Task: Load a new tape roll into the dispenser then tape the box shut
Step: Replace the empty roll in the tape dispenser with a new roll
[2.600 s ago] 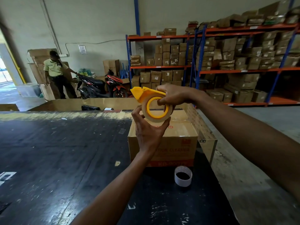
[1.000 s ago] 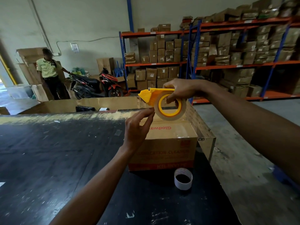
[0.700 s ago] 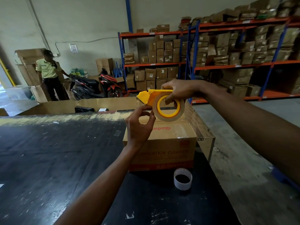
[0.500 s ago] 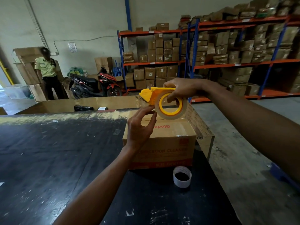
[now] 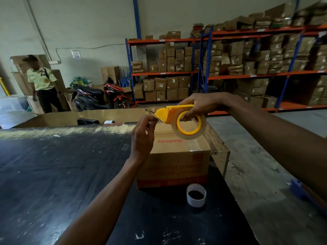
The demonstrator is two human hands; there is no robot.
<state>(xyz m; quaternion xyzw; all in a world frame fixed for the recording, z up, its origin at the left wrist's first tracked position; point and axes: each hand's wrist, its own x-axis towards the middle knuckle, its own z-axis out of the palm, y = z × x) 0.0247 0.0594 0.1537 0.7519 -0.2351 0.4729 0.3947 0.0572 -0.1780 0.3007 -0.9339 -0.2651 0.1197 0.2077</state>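
My right hand point(image 5: 200, 105) grips a yellow tape dispenser point(image 5: 169, 114) held in the air above the box. A clear tape roll point(image 5: 201, 129) sits on its yellow hub. Just left of the dispenser's nose, my left hand point(image 5: 143, 137) pinches the free end of the tape with thumb and fingers. Below them a brown cardboard box point(image 5: 177, 156) with red print stands on the black table, its top flaps closed. An empty white tape core point(image 5: 196, 195) stands upright on the table in front of the box.
The black table point(image 5: 62, 174) stretches left and toward me. A large open carton point(image 5: 58, 119) lies beyond its far edge. A person point(image 5: 42, 84) stands at the far left beside a parked motorcycle point(image 5: 100, 96). Shelving full of cartons point(image 5: 230, 64) fills the back right.
My left hand has gone from below the roll to the dispenser's nose and closed on the tape end. The dispenser in my right hand has barely shifted.
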